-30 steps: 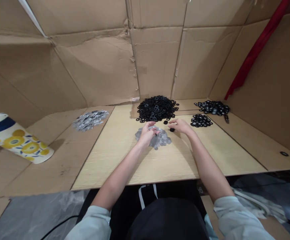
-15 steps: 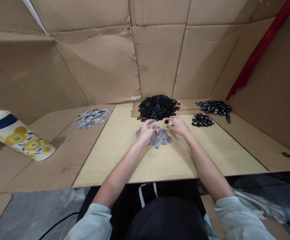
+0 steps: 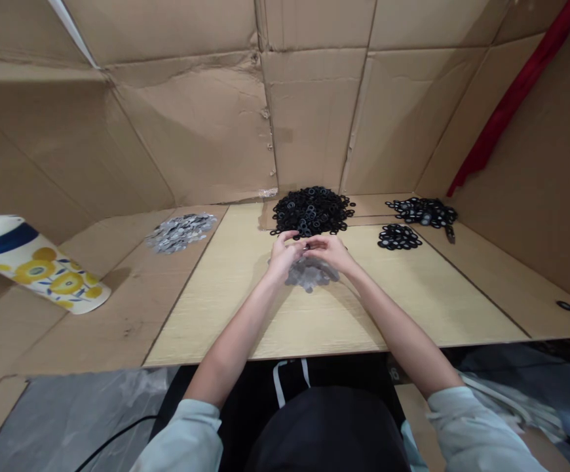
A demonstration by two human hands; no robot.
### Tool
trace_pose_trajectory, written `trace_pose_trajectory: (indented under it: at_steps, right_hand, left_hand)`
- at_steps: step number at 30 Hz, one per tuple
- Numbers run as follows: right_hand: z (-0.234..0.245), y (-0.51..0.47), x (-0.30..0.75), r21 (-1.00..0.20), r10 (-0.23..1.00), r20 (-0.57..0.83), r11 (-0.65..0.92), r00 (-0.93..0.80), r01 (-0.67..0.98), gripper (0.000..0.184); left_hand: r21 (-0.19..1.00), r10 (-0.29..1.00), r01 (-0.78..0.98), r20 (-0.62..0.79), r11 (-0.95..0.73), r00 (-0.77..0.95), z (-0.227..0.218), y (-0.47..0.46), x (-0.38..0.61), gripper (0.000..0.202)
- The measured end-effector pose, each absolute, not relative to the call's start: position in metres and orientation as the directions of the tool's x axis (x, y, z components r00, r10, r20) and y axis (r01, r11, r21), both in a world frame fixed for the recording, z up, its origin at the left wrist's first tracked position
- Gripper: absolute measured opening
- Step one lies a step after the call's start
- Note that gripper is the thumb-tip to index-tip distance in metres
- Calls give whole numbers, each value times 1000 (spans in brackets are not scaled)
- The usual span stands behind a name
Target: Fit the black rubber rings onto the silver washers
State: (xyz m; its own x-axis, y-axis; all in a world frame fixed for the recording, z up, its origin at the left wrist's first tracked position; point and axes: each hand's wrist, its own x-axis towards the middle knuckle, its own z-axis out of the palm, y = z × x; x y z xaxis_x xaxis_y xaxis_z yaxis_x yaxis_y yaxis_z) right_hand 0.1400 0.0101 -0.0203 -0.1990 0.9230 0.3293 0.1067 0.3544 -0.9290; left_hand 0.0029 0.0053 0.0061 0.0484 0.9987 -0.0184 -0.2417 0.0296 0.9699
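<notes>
- Head view: the left hand [image 3: 284, 257] and right hand [image 3: 329, 253] meet above a pale wooden board [image 3: 265, 321], fingertips together, pinching something small and dark, too small to tell.
- Under the hands, mid-board: a heap of grey metal discs [image 3: 313, 276].
- At the board's far edge: a mound of black rubber rings [image 3: 310, 211].
- Beyond its far right corner: a flat patch of black rings with silver centres [image 3: 399, 236].

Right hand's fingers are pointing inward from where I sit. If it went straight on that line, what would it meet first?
Most likely the left hand, whose fingertips nearly meet those of the right hand just above the heap of flat grey metal discs. Depth is hard to judge from this view.
</notes>
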Motion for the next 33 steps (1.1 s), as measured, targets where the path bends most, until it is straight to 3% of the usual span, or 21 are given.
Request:
trace_pose_trajectory:
  at_steps: [6, 10, 14, 19, 24, 28, 33]
  right_hand:
    - [-17, 5, 139, -734, 845, 517, 520, -138, 436, 34]
    - [-20, 5, 137, -599, 797, 587, 544, -141, 587, 46]
    - [-32, 11, 135, -427, 791, 539, 552, -289, 716, 31]
    - [-42, 13, 130, -209, 770, 417, 599, -483, 773, 29]
    - [-38, 12, 128, -172, 788, 359, 582, -500, 794, 25]
    - [-36, 10, 127, -217, 785, 377, 590, -491, 777, 28]
    - [-38, 5, 120, -272, 759, 364, 641, -540, 718, 51]
  left_hand:
    - [966, 960, -199, -114, 168, 257, 4, 8, -2, 21]
    - [948, 984, -286, -99, 138, 148, 2, 13, -5, 9]
    - [936, 997, -351, -57, 34, -55, 5, 20, -11, 11]
    - [911, 994, -410, -72, 35, -76, 7, 22, -13, 10]
    - [901, 997, -433, -54, 21, -63, 7, 20, -9, 10]
    - [901, 997, -434, -39, 6, -68, 8, 22, -11, 9]
    - [951, 982, -304, -11, -48, -191, 5, 29, -20, 9]
